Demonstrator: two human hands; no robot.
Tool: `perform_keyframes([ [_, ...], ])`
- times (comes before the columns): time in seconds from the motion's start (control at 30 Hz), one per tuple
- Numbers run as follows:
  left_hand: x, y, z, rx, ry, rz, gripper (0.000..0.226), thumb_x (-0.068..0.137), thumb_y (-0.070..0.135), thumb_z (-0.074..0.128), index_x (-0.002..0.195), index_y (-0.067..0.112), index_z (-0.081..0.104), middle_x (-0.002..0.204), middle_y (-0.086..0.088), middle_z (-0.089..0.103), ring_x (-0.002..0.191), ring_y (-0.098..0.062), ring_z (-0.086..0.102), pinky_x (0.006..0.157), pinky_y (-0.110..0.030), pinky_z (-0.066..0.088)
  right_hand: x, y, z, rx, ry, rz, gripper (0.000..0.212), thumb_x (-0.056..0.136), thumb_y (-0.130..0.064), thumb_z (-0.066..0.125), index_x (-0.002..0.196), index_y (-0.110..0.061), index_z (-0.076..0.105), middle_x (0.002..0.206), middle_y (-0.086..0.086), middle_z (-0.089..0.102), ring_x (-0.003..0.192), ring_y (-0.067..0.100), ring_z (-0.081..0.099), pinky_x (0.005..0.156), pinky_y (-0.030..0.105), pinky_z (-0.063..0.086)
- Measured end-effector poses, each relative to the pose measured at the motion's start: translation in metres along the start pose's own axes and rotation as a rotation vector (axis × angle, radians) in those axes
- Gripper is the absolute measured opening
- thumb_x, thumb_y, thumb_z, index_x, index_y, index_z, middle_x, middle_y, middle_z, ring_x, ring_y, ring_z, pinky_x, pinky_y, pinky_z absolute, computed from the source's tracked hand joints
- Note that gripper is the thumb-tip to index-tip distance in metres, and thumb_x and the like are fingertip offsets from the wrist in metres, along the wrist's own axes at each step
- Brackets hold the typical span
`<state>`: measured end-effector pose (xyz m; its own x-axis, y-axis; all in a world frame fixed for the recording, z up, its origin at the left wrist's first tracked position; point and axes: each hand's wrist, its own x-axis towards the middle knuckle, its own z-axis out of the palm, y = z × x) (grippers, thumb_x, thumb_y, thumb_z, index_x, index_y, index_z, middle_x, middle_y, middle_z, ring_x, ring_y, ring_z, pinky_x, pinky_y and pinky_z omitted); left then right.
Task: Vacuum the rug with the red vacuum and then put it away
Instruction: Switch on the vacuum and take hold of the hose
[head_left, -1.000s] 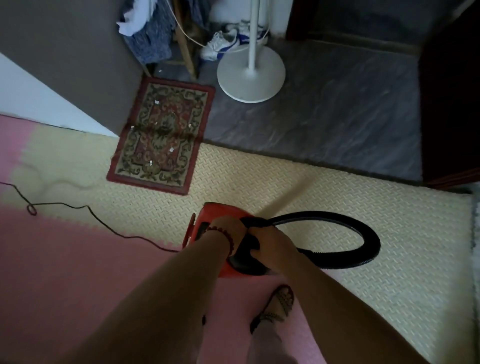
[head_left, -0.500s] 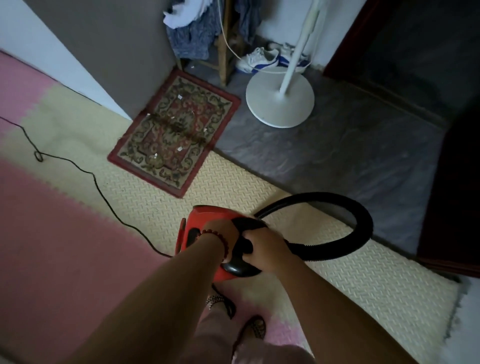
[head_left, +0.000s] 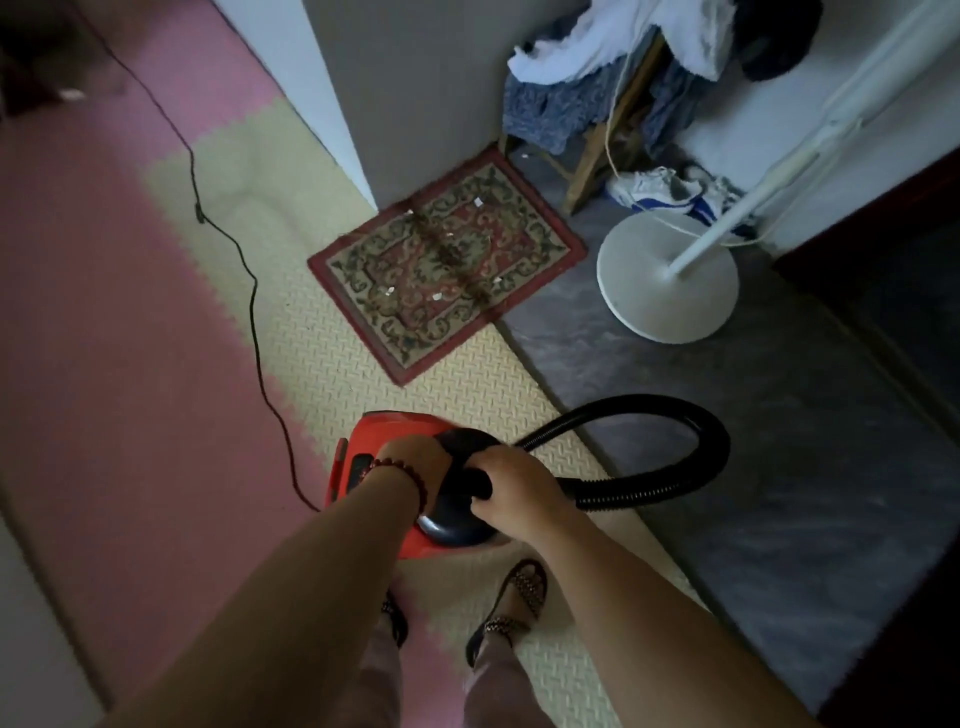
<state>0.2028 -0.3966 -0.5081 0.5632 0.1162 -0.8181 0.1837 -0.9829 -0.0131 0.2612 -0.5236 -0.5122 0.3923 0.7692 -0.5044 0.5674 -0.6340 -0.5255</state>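
Vacuum: near centre, just short of the rug; rigid, likely light, best carried by its top.
Left hand: curled over its top.
Right hand: grasping the hose end.
Hose: floppy loop, right.

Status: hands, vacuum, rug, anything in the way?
Left hand and right hand both grip red vacuum by black top. Rug ahead, white scraps on it, not yet vacuumed. Fan base right of rug; power cord trails left.
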Motion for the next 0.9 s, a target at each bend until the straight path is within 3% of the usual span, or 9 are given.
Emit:
perform_keyframes([
  [0.2,-0.011,-0.021,-0.002,-0.225,0.112,-0.134,0.029,0.093,0.022,0.051,0.120,0.015,0.058,0.117,-0.005,0.063,0.111,-0.024,0.058,0.089,-0.031,0.047,0.030,-0.021,-0.031,-0.221,-0.107,-0.138,0.030,0.082,-0.018,0.061,0.112,-0.022,0.062,0.112,0.001,0.063,0.105,0.021,0.059,0.085,0.033,0.049],
  [0.5,-0.025,-0.093,0.033,-0.377,0.187,-0.280,0.034,0.091,0.025,0.051,0.124,0.018,0.055,0.115,-0.006,0.064,0.107,-0.025,0.060,0.079,-0.030,0.047,0.092,-0.090,-0.019,-0.402,-0.167,-0.364,0.028,0.084,-0.008,0.053,0.110,-0.011,0.064,0.112,0.009,0.061,0.105,0.028,0.058,0.091,0.039,0.045],
  [0.73,-0.056,-0.174,0.060,-0.546,0.231,-0.376,0.034,0.092,0.028,0.047,0.124,0.019,0.048,0.115,-0.007,0.063,0.108,-0.027,0.059,0.081,-0.032,0.047,0.143,-0.185,-0.009,-0.604,-0.228,-0.502,0.035,0.089,-0.009,0.047,0.123,-0.008,0.056,0.119,0.012,0.057,0.112,0.029,0.052,0.094,0.037,0.040],
  [0.9,-0.096,-0.240,0.073,-0.675,0.274,-0.473,0.029,0.090,0.032,0.049,0.113,0.016,0.057,0.110,-0.007,0.065,0.103,-0.025,0.061,0.078,-0.031,0.046,0.176,-0.277,-0.008,-0.761,-0.246,-0.664,0.039,0.091,-0.006,0.045,0.129,-0.010,0.053,0.120,0.010,0.055,0.116,0.028,0.048,0.096,0.036,0.039],
])
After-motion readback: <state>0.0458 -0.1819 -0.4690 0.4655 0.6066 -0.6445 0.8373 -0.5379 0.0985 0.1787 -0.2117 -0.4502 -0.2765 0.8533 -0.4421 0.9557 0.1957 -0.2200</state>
